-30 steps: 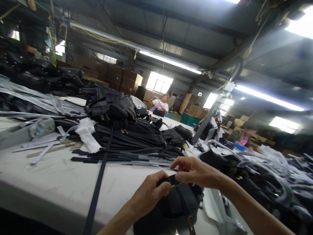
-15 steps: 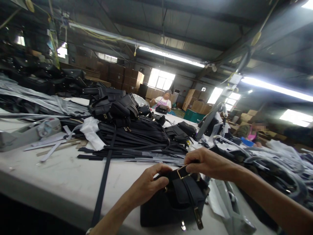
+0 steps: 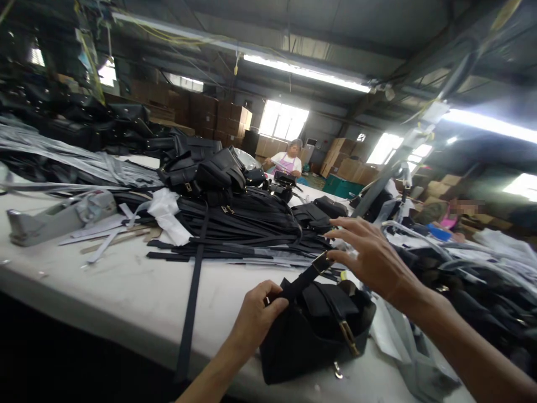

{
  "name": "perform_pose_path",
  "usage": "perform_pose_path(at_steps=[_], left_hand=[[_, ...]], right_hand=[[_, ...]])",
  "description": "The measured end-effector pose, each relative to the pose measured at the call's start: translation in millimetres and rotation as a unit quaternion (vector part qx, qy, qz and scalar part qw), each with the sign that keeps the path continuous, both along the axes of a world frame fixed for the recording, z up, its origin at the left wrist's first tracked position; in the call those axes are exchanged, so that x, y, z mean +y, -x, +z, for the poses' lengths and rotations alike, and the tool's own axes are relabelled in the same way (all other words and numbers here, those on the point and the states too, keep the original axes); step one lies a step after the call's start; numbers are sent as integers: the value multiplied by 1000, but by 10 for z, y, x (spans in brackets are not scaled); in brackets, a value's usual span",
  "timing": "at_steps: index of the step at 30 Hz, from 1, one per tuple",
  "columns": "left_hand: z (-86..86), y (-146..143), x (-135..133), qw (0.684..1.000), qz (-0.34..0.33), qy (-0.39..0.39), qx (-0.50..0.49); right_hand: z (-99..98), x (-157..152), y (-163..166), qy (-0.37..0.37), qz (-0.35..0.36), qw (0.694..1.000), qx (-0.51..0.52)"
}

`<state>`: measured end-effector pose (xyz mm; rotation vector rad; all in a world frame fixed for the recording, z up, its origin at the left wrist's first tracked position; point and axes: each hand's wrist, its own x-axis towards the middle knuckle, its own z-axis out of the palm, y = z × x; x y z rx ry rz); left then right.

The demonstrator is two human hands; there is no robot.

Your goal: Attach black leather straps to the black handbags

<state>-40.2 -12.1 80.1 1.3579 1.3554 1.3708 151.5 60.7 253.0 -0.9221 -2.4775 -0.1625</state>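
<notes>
A black handbag (image 3: 302, 347) with gold-coloured fittings sits on the white table in front of me. My left hand (image 3: 262, 310) pinches a black strap (image 3: 300, 282) at the bag's upper left corner. That strap slants up to the right, ending near a gold buckle (image 3: 321, 263). Beside the buckle is my right hand (image 3: 369, 254), its fingers spread; whether the thumb tip touches the buckle I cannot tell. Over the bag's front hangs a narrow closing strap with a gold clasp (image 3: 349, 338). A small silver-coloured metal piece (image 3: 338, 369) shows below the bag.
Black straps (image 3: 251, 224) lie piled across the table (image 3: 138, 296), with more black bags (image 3: 201, 165) on top. A grey tape dispenser (image 3: 62, 215) and white paper (image 3: 165, 215) are at left. Plastic-wrapped tubing (image 3: 444, 260) crowds the right. A co-worker (image 3: 287, 159) sits beyond.
My right hand has let go near the buckle and spread its fingers. The strap now rises from the bag, its buckle higher. The view has shifted slightly.
</notes>
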Motion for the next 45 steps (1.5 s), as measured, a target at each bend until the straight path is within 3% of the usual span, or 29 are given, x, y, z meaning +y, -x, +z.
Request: perform_pose_path(at_steps=[1, 3, 5, 8, 11, 17, 23, 30, 34, 38, 43, 45], left_hand=[[-5, 16, -13, 1000, -8, 8, -9], [-8, 48, -39, 999, -37, 13, -30], [-13, 79, -60, 995, -75, 16, -64], [-36, 114, -76, 985, -113, 30, -128], [-66, 112, -87, 970, -133, 42, -199], [-85, 47, -140, 960, -134, 50, -242], [-157, 95, -207, 948, -162, 100, -256], [-191, 75, -293, 916, -223, 119, -311], [-281, 68, -337, 915, -241, 133, -294], [-340, 60, -363, 928, -209, 129, -279], [-211, 2, -361, 940, -187, 124, -257], [-133, -32, -339, 947, -169, 123, -243]], right_hand=[[-83, -156, 4, -31, -19, 998, 60], [-277, -441, 28, 9, -37, 993, 115], [-509, -610, 69, 146, -60, 983, 97], [-851, -614, 134, 371, -116, 918, 79], [-1046, -505, 195, 473, -147, 861, 115], [-1134, -431, 290, 441, -134, 872, 165], [-1242, -298, 223, 544, -100, 775, 306], [-1233, -247, 120, 606, -55, 728, 315], [-1266, -260, 83, 609, -43, 729, 309], [-1163, -303, 46, 616, -28, 733, 286], [-1012, -378, 30, 589, -31, 740, 323], [-1018, -383, 35, 591, -36, 730, 341]])
